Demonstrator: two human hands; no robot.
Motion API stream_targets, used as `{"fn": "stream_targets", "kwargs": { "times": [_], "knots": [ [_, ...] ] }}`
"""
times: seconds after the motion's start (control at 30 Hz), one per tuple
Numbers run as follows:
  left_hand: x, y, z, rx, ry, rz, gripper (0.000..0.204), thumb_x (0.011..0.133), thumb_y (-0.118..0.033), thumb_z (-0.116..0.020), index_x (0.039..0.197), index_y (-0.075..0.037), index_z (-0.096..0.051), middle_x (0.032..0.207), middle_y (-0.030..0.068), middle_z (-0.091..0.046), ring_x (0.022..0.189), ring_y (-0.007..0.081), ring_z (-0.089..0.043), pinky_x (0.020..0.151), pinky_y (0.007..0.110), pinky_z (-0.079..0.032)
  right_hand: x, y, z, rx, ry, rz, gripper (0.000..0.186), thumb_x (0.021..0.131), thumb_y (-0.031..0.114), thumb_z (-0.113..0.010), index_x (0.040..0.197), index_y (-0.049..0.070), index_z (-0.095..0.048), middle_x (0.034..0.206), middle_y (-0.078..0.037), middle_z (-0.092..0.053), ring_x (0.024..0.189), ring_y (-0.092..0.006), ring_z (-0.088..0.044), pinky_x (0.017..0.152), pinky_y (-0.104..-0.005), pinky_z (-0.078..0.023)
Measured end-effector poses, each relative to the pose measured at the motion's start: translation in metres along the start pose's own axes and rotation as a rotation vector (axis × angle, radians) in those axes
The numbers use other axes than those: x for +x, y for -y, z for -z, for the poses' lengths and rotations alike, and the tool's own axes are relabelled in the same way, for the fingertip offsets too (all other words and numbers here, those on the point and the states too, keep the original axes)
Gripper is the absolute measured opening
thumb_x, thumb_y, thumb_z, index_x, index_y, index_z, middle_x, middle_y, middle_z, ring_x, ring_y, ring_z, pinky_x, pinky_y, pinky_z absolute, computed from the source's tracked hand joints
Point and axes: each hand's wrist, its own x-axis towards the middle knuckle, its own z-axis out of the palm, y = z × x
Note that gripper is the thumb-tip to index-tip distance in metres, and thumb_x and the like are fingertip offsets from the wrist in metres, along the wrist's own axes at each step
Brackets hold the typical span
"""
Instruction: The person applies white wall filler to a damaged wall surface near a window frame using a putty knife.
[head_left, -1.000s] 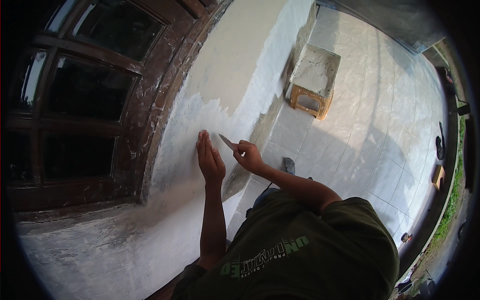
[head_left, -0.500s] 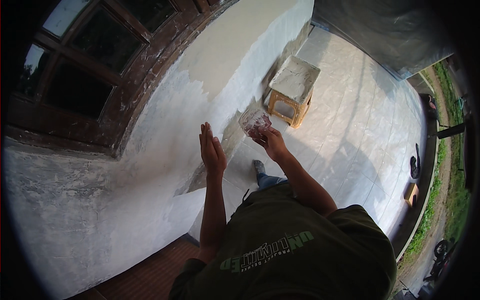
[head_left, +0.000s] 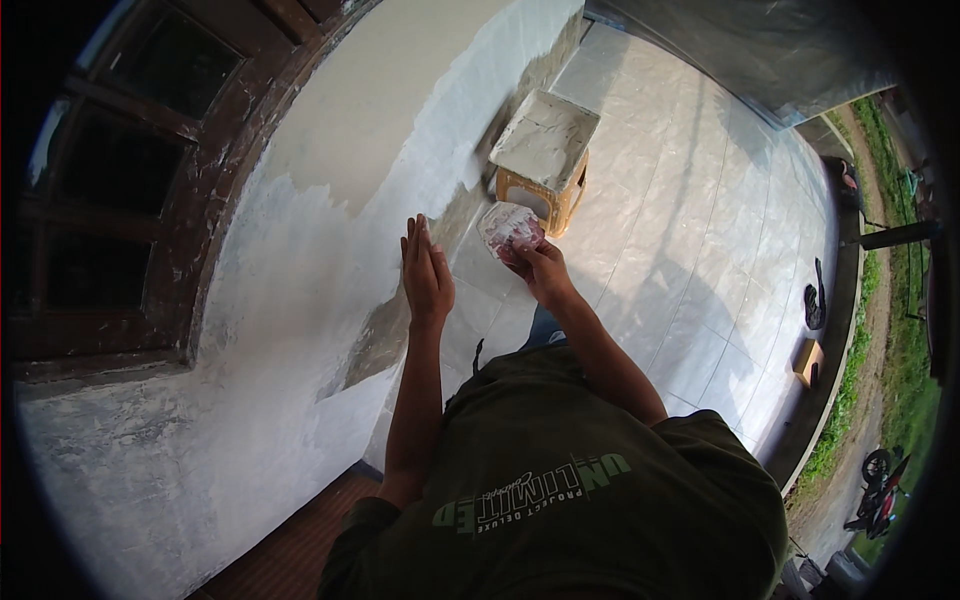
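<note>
My left hand (head_left: 428, 284) is raised beside the wall (head_left: 290, 300), its fingers stretched out straight and holding nothing. Whether its fingertips touch the wall I cannot tell. In my right hand (head_left: 546, 274) is a flat reddish spreader (head_left: 508, 230), gripped by its near edge between thumb and fingers. Whitish putty coats much of its face. Just beyond it, a rectangular tray (head_left: 522, 174) of pale putty rests on a yellow-orange plastic stool (head_left: 574, 198). The wall is partly beige, partly whitish, with bare grey patches low down.
A brown wooden window frame (head_left: 190, 125) is set into the wall at left. Pale sheeting (head_left: 690, 250) covers the floor, and a dark sheet (head_left: 740, 50) hangs at the far end. A small box (head_left: 808, 362) lies by the right ledge; a motorcycle (head_left: 880, 490) stands outside.
My view has shifted forward along the wall, so the tray and stool appear nearer to my right hand. Both hands keep their poses, the right still holding the spreader.
</note>
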Motion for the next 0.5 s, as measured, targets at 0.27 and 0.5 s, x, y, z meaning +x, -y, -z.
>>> {"fn": "stream_targets", "kwargs": {
  "times": [0.27,0.5],
  "knots": [
    [0.102,-0.007,-0.116,-0.038,0.109,0.072,0.046,0.103,-0.017,-0.034,0.142,0.008,-0.039,0.149,0.0219,-0.04,0.142,0.0375,-0.032,0.117,0.049,-0.022,0.111,0.092,0.053,-0.038,-0.127,-0.07,0.026,0.096,0.009,-0.058,0.119,-0.002,-0.058,0.11,-0.012,-0.067,0.098,-0.0219,-0.068,0.091,-0.0374,-0.057],
    [0.176,-0.004,-0.19,-0.053,0.234,0.126,0.048,0.104,-0.02,-0.032,0.142,0.008,-0.037,0.147,0.0246,-0.041,0.142,0.0386,-0.033,0.117,0.049,-0.022,0.205,0.149,0.096,-0.086,-0.242,-0.12,0.028,0.093,0.01,-0.062,0.116,-0.006,-0.059,0.108,-0.015,-0.067,0.094,-0.0231,-0.069,0.088,-0.0358,-0.058]
  ]
}}
